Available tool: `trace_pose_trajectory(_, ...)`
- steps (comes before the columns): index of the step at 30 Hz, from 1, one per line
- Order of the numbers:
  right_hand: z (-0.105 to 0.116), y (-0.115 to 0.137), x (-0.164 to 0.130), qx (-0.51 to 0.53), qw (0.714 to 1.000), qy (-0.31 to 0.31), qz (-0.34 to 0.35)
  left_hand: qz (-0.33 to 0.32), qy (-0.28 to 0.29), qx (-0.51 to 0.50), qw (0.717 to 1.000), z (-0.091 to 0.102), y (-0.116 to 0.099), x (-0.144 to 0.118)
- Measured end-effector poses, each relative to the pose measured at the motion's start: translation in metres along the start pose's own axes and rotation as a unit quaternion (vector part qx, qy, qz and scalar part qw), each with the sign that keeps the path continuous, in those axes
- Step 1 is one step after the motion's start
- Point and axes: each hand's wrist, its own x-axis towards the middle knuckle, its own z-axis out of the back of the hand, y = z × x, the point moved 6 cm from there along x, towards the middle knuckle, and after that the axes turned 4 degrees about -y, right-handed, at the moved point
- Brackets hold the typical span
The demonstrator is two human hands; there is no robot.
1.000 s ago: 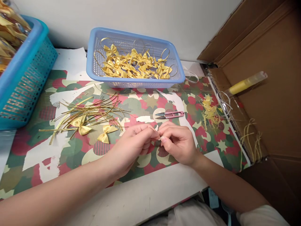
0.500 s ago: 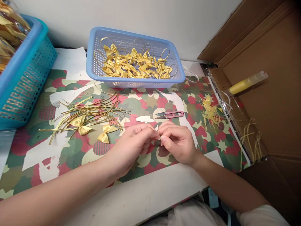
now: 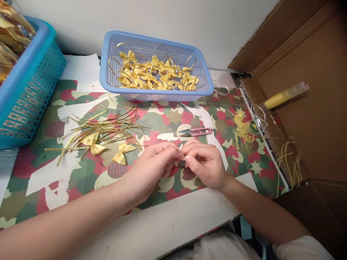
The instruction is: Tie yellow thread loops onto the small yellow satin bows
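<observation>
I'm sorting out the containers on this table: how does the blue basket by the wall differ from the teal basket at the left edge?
The blue basket is shallow and shows whole; the teal basket is deeper and cut off by the picture's edge. The blue basket has fine mesh walls; the teal basket has larger slots. The blue one holds loose yellow bows with gold loops; the teal one's contents look bagged. Both are plastic and hold yellow pieces.

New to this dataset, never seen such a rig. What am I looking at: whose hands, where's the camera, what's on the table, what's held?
No machine here: a person works bare-handed, filmed by one head-worn camera looking forward and down. The left hand and right hand meet fingertip to fingertip, pinching something too small to identify. On the patterned table cover lie gold twist ties, two loose yellow bows, pink thread snips and yellow scraps. Behind stands a blue tray of finished bows; a turquoise basket is at left, a cardboard box at right.
</observation>
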Motion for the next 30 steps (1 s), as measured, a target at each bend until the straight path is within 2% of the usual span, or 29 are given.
trace_pose_trajectory(30,-0.0018,0.0010,0.0025,-0.007,0.999,0.032,0.007,-0.010,0.025,-0.019,0.999,-0.0036,-0.0040,-0.0021)
